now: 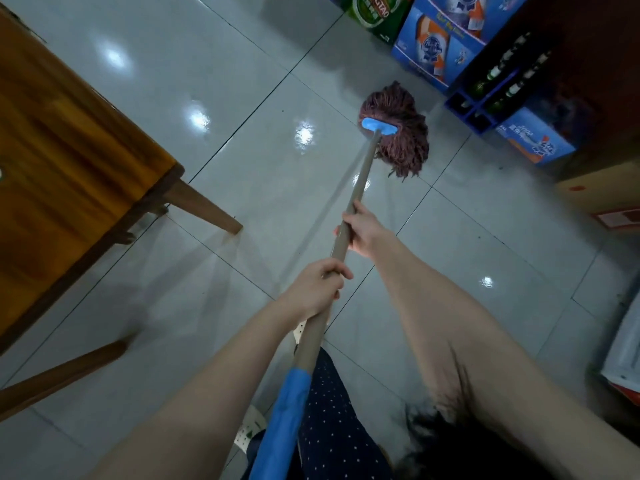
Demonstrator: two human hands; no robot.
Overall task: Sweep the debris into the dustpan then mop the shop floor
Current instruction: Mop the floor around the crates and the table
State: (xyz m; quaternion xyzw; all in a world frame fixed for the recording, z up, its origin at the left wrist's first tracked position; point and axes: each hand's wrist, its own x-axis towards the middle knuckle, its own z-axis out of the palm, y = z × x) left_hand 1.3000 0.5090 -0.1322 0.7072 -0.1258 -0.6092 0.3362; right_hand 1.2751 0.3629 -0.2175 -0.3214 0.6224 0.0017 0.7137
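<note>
A mop with a reddish-brown string head [398, 133] and a blue clamp lies on the glossy grey tile floor [242, 81], near the stacked boxes. Its tan handle [363, 174] runs back toward me and ends in a blue grip. My right hand [360, 230] grips the handle farther down, toward the head. My left hand [318, 289] grips it closer to my body, just above the blue grip. No dustpan or debris shows in this view.
A wooden table [69, 150] with splayed legs fills the left side. Blue and green drink cartons [446, 39] and a blue bottle crate [485, 98] line the upper right. A brown cardboard box [602, 195] sits at the right edge. Open tile lies between them.
</note>
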